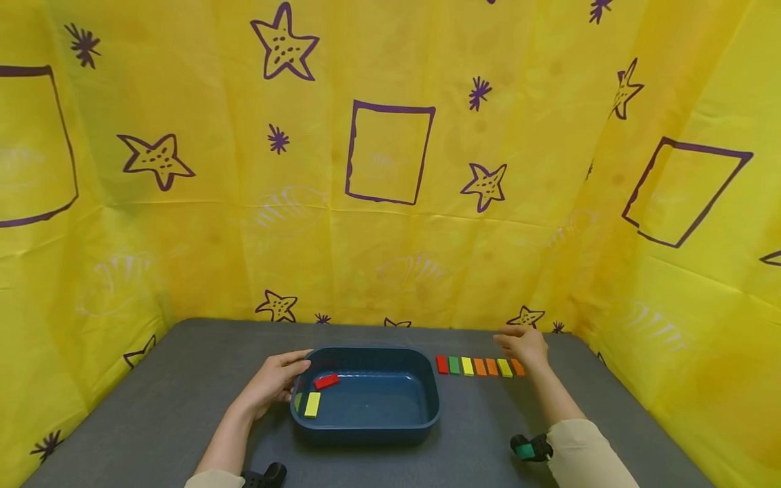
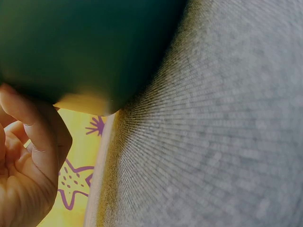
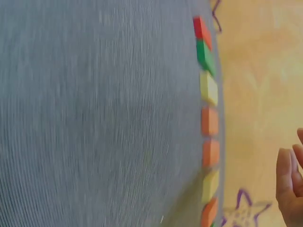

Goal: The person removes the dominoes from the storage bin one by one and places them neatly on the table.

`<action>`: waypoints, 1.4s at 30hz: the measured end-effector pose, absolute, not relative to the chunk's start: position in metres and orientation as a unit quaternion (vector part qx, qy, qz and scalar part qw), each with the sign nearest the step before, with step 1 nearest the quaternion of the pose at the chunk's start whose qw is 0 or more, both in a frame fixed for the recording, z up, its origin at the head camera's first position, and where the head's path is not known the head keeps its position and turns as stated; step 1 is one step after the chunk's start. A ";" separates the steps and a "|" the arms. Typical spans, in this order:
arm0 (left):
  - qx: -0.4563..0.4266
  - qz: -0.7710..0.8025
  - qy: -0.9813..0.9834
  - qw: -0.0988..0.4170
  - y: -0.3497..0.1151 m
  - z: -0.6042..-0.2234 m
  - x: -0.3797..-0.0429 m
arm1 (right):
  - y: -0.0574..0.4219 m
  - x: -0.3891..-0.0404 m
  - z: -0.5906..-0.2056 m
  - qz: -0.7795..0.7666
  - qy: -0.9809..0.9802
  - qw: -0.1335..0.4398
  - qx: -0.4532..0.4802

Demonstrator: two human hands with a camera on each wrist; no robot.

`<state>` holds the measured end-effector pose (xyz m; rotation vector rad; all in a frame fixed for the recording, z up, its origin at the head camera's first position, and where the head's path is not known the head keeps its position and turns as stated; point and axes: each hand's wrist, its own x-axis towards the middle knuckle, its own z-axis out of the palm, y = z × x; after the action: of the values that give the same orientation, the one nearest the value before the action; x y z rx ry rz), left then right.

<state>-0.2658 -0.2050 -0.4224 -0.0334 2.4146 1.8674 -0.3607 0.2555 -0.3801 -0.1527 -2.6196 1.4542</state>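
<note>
A dark blue plastic tub (image 1: 366, 428) stands on the grey table, holding a red block (image 1: 327, 381) and a yellow block (image 1: 312, 404) at its left end. My left hand (image 1: 274, 383) grips the tub's left side, fingers at the rim; its curled fingers also show against the tub wall in the left wrist view. My right hand (image 1: 523, 346) is raised near the right end of a row of coloured blocks, with nothing in its loosely bent fingers. From the left, the row has a red block (image 1: 442, 364), a green block (image 1: 454, 365), then several yellow and orange ones.
The row lies right of the tub, toward the back of the table (image 1: 183, 379). A yellow curtain (image 1: 390, 257) with purple starfish drawings hangs behind and at both sides. Each wrist wears a black strap, such as the right one (image 1: 537, 447).
</note>
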 end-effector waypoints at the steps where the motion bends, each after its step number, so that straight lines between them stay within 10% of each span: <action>1: -0.011 0.612 0.790 0.045 -0.205 -0.422 -0.265 | 0.250 -0.360 -0.378 0.485 -0.871 0.069 -0.043; 42: -0.020 0.614 0.787 0.046 -0.204 -0.421 -0.265 | 0.058 -0.313 -0.391 0.536 -0.820 -0.051 0.197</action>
<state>-0.2650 -0.2044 -0.4214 -0.0610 2.4033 1.8752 -0.3125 0.0576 -0.3907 0.6388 -2.6627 1.7400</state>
